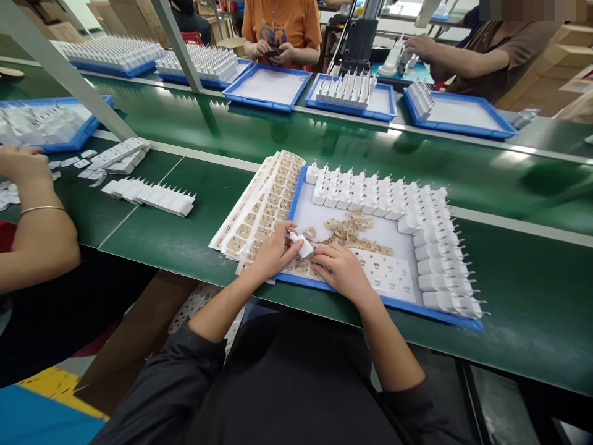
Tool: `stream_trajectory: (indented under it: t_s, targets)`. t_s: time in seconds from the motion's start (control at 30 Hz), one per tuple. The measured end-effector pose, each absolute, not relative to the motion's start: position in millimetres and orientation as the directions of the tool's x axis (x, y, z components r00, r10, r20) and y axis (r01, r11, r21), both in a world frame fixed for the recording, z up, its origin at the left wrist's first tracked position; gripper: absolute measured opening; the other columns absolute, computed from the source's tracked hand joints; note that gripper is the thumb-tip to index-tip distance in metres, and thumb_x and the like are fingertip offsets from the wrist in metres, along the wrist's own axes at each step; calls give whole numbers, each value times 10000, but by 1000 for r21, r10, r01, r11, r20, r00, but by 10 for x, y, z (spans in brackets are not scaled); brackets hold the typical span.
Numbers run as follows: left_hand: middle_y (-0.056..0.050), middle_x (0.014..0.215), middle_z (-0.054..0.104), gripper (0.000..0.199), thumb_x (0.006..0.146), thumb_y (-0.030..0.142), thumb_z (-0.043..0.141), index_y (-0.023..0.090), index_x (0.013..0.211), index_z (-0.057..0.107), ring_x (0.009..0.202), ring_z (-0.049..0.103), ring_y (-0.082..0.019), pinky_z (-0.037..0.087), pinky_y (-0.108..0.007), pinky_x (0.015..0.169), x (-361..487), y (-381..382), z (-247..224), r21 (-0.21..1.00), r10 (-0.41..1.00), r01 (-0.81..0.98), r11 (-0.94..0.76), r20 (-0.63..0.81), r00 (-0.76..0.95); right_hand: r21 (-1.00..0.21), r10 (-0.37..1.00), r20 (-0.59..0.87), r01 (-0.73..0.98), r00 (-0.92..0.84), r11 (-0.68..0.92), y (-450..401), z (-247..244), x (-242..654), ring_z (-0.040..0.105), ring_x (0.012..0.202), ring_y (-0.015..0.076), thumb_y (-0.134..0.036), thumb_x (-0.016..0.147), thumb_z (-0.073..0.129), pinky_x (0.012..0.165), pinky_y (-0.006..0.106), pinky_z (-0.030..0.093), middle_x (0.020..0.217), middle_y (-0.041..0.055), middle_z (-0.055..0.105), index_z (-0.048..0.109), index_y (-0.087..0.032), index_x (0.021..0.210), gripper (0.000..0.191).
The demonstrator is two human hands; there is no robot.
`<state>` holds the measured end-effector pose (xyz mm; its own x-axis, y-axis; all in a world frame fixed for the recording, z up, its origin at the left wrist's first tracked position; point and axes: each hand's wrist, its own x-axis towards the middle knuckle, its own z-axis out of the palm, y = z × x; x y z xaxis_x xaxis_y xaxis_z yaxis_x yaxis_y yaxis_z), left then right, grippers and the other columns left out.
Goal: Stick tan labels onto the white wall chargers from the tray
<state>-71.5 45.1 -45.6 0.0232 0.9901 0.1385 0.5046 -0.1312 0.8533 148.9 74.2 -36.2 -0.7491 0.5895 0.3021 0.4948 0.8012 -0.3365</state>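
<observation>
My left hand [274, 250] grips a white plug adapter [302, 246] between thumb and fingers, above the near-left part of a blue-rimmed tray [356, 292]. Close to the adapter's right side is my right hand [340, 269], fingers bent over a sticker sheet [386, 272] that lies in the tray. Whether its fingertips pinch anything is too small to tell. Brown peeled scraps [347, 230] are heaped in the tray's middle. Rows of white plug adapters [370, 191] with their pins outward line its far and right sides. More sticker sheets [266, 207] are stacked at the left.
A row of adapters [151, 196] lies on the green table [194, 232] to the left, near another person's arm [39, 228]. Across the table, several blue trays [269, 86] stand before two people. A slanted metal post [97, 80] rises at the left.
</observation>
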Motion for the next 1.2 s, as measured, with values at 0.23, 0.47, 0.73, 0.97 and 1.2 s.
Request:
stream_trajectory:
  t_s: [0.23,0.47,0.73,0.97,1.2]
  targets:
    - [-79,1054,660,382,979,435,504,199,1269,424,821,697,-214,537,-359,756,-704,453,-427,802,986,577,-157,165,38,-380,558,357,429,-749,819,727,-263,1548,652,876,215,-201,981,613,765,357,451,963,38,788,718,-230,879,149]
    - [-82,1118,648,384,989,429,530,209,1290,436,853,701,-195,551,-354,780,-750,487,-495,857,981,478,-193,182,69,-864,777,392,93,-493,495,694,-167,1911,664,971,209,-233,955,652,875,370,530,986,50,703,690,-261,943,49]
    - [-83,1200,677,527,847,316,783,243,1306,534,1119,649,-222,522,-341,932,-723,284,-239,903,916,190,-384,399,-45,-934,838,352,-93,-417,346,540,-144,1705,653,931,198,-240,938,675,830,347,525,946,42,689,698,-261,948,32]
    - [-75,1129,692,566,818,462,788,247,1288,558,950,682,-198,570,-287,761,-366,93,-334,914,989,-379,-147,136,-57,-903,800,423,-273,-425,333,323,-15,1531,623,821,192,-188,921,687,766,346,501,838,27,664,693,-262,937,76]
    - [-80,1100,731,450,759,335,858,207,1156,691,1018,698,-238,566,-363,929,-270,-42,-389,963,988,-244,-115,135,68,-913,809,398,-278,-432,300,244,26,1553,598,807,187,-180,924,679,742,336,477,840,29,653,690,-258,945,82]
